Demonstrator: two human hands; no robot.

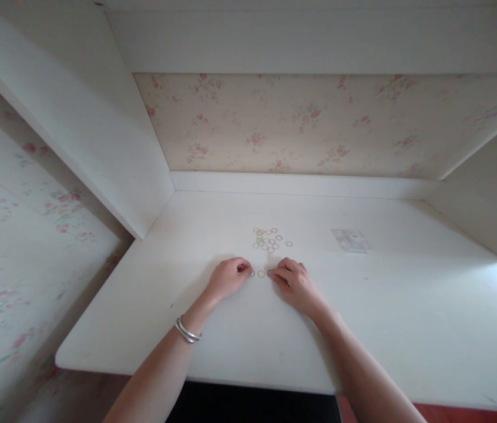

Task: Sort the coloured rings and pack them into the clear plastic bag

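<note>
Both hands rest on a white desk [407,317]. My left hand [227,278] is curled, fingertips pinched against the desk beside a small ring [252,274]. My right hand [293,282] is curled too, its fingertips touching another small ring [269,273]. One yellowish ring [261,274] lies free between the two hands. Just beyond them sits a loose cluster of several small thin rings [268,238], yellowish and pale. A silver bracelet [187,331] circles my left wrist.
A small clear plastic packet [351,239] lies flat to the right of the rings. White side panels [111,147] and a floral back wall [310,126] enclose the desk, with a shelf overhead. The desk's front edge [239,379] runs under my forearms.
</note>
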